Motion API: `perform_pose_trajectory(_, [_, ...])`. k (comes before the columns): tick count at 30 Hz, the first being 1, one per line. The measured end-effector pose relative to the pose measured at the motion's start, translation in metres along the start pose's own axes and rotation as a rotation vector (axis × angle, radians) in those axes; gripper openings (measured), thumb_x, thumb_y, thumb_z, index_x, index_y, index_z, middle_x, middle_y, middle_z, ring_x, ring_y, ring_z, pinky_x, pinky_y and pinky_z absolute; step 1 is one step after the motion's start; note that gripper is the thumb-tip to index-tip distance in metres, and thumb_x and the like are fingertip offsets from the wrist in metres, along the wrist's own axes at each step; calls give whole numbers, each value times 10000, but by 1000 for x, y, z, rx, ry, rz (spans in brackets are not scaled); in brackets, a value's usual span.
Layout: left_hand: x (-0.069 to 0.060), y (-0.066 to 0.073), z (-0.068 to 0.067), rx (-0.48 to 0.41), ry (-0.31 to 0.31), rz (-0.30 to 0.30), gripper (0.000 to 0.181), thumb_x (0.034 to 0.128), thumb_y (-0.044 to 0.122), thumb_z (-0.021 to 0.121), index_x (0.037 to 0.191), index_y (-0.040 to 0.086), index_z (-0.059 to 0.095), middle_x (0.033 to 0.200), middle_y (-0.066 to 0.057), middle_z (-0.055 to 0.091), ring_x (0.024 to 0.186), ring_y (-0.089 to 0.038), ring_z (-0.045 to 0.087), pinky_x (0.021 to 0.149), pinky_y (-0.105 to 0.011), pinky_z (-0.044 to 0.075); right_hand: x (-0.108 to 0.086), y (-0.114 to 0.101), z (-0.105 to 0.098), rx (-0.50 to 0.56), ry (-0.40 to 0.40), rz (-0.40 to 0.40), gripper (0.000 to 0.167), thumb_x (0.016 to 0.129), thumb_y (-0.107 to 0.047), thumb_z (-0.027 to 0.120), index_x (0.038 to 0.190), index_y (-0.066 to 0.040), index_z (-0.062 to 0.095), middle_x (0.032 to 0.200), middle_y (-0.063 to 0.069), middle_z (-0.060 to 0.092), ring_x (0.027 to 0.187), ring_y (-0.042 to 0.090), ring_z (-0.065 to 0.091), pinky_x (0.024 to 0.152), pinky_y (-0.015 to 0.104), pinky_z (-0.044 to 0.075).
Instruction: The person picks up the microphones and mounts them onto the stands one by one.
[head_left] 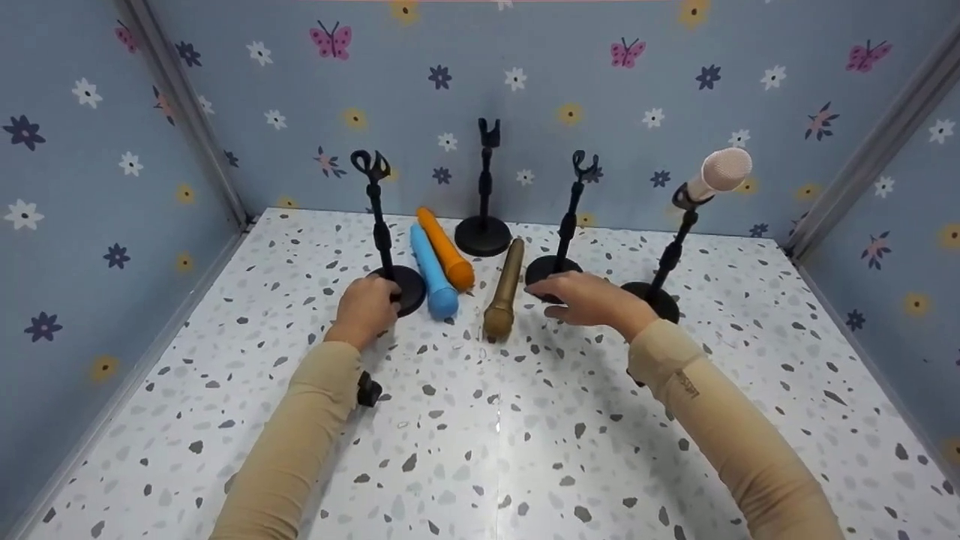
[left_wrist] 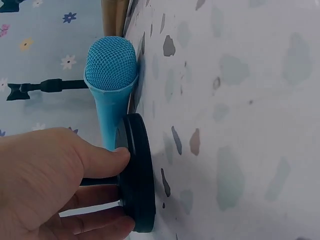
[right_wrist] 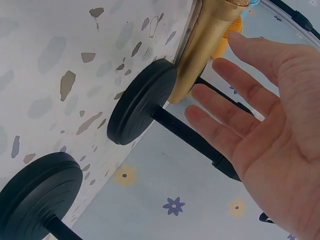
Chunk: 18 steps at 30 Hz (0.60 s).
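Note:
At the left, my left hand [head_left: 365, 309] holds the round black base [left_wrist: 137, 172] of a microphone stand [head_left: 381, 232], thumb and fingers on the base in the left wrist view. The clip on top of that stand is bare. Beside it lie a blue microphone [head_left: 433, 270] and an orange microphone [head_left: 448, 251]. My right hand [head_left: 592, 298], fingers extended and holding nothing, hovers by the base of another microphone stand [head_left: 568, 225], whose clip is also bare. Between the hands a gold microphone [head_left: 505, 292] lies on the speckled table, its head toward me.
A third bare stand [head_left: 485, 187] stands at the back centre. On the right, a stand [head_left: 671, 259] carries a pale pink microphone [head_left: 721, 172]. Patterned blue panels [head_left: 525, 90] wall in the back and sides of the table [head_left: 480, 450].

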<state>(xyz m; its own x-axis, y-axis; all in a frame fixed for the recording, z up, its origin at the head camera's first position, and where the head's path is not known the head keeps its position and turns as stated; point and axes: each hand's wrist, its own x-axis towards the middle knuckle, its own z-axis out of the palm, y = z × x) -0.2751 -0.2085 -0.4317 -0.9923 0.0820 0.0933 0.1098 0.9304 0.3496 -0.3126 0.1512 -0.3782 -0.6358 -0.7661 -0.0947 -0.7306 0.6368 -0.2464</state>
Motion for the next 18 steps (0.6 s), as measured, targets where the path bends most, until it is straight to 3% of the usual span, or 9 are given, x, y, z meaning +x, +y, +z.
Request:
perform_pose_trajectory(9, [4,1,0,-15,-38,-13,260,952,94,705,1196,13,736,1229,-224,675,1203,-421,582,1056,-535,435,11,-2,7,-6,13,-10,503,978,-82,677,1462,-77,543,1380,161,597,1224,342,597,1042,471,473])
perform_pose_trajectory(14, [7,2,-6,-27,-83,-24,268,949,60,698,1209,0,729,1240,-235,668,1214,-422,574,1048,-533,443,23,-3,12,-51,41,-64,474,961,-53,692,1421,-69,582,1371,150,597,1245,332,582,1059,460,459])
perform_pose_trajectory(18, [12,3,-12,-31,-116,-30,269,940,38,692,1199,-27,724,1214,-232,679,1196,-410,582,1036,-529,451,33,-4,15,-58,38,-36,483,954,-40,697,1422,-74,583,1434,143,553,1309,328,535,1094,456,426])
